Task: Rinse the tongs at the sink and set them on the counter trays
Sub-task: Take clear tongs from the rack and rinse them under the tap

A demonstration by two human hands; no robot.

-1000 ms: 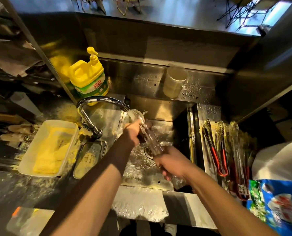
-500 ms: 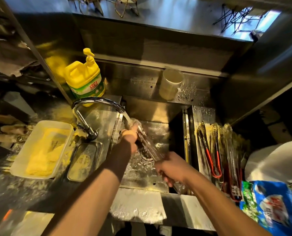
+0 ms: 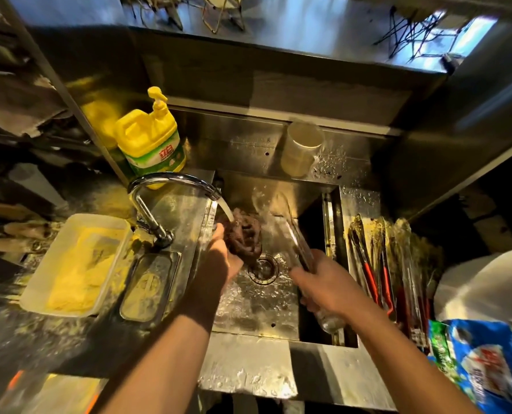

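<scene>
Since the earlier frames, the left hand (image 3: 218, 258) has come off the tongs (image 3: 298, 240) and now holds a dark scouring pad (image 3: 244, 234) under the stream from the faucet (image 3: 174, 182), its fingers curled about the pad. The right hand (image 3: 323, 286) has drawn the tongs toward the right side of the sink (image 3: 257, 297); its fingers are clamped on the handle end, and the working tips point up and away over the basin, clear of the water. More tongs (image 3: 377, 264), several with red grips, lie on the tray (image 3: 365, 204) at the table's right edge. Judged from their look, the held tongs are rigid, light, springy metal, wet and likely slick; the handle end offers the surest hold, with both arms squeezed together.
</scene>
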